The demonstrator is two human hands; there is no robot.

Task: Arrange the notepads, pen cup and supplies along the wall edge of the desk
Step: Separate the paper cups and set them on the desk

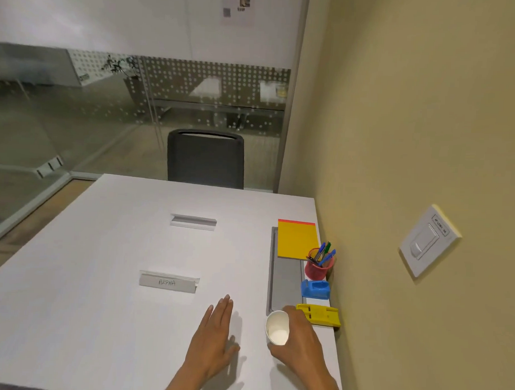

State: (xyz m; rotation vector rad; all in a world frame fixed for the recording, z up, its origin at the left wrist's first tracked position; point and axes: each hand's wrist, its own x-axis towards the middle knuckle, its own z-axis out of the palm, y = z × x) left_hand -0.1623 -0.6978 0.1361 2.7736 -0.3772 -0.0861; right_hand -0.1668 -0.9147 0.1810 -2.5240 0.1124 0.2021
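Your right hand [299, 339] covers the right wall of the cup [277, 329], and the fingers behind it are out of sight. Both forearms run off the bottom edge, and the tabletop [100, 306] is cut off at the left and bottom. The pen cup [318, 270] hides the lower halves of the pens [324, 251] and the notepad's [295, 240] near corner. The notepad covers the far end of the grey panel [285, 283]. The switch [428, 240] label is too small to read. The chair's [206, 158] seat is hidden behind the tabletop.

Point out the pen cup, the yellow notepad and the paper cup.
pen cup [315, 271]: head view, red mesh wall.
yellow notepad [297, 240]: head view, middle of cover.
paper cup [277, 329]: head view, white inside.
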